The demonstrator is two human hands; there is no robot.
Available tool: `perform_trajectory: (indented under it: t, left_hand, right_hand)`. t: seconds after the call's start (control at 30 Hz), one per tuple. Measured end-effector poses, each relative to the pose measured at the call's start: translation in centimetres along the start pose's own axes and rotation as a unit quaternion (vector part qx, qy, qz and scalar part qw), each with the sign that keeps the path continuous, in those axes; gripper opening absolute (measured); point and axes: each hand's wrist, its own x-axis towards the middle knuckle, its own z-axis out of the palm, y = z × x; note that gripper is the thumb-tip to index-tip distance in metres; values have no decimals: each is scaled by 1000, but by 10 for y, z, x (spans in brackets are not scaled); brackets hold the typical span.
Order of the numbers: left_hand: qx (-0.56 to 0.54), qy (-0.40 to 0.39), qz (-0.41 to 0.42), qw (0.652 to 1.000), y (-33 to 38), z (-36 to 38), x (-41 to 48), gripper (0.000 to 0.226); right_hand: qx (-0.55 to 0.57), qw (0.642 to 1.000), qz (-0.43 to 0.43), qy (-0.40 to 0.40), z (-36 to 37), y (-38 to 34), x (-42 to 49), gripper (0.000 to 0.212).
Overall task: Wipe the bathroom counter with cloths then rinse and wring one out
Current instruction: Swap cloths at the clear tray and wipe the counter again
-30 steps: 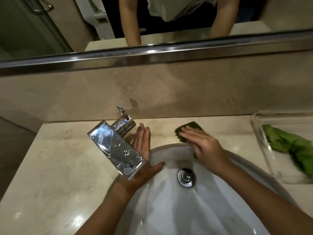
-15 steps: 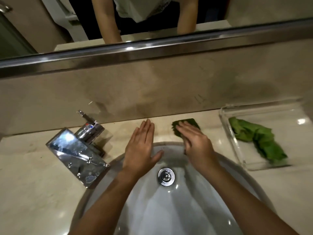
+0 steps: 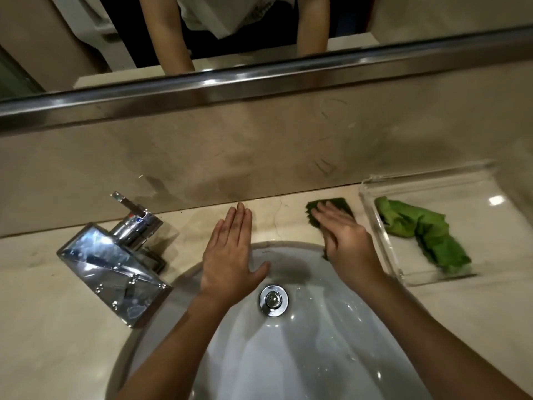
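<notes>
**Right hand flat on the dark cloth behind the basin**

The right hand (image 3: 349,241) lay flat, fingers straight, pressing a dark green cloth (image 3: 331,204) onto the beige marble bench (image 3: 57,327), on the strip behind the white oval basin (image 3: 288,356). The left hand (image 3: 230,255), also flat and holding nothing, rested across the basin's back rim, well apart to the cloth's left. The cloth seemed to run from the wall toward the basin edge, along the right hand's own line, so that hand was the nearer for any stroke. Just right stood a clear plastic tray (image 3: 375,235) holding a crumpled brighter green cloth (image 3: 424,229); a chrome tap (image 3: 115,269) stood far left.
</notes>
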Motion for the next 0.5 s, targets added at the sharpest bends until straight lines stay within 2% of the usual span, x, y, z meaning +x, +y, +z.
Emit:
perform_trajectory:
  t: [0.07,0.2,0.3,0.43,0.5]
  left_hand:
    - [-3,-3,-1,1000,1,-1,0,97]
    - [-8,-4,4,1000,1,-2,0,98]
    - [-18,2,4,1000,1,-1,1,98]
    - [-17,-3,7,1000,0,-2,0,98]
    - [-16,-10,8,1000,0,-3,0,99]
  right_hand:
    - [-10,1000,9,8,-7,4,-9,46]
    - [-39,990,95,93,5,-4,7,45]
    - [-11,995,82,51,24,-28,24,44]
    - [4,999,-38,-11,24,-33,21,41]
    - [-4,1000,-23,-19,16,-21,23,44]
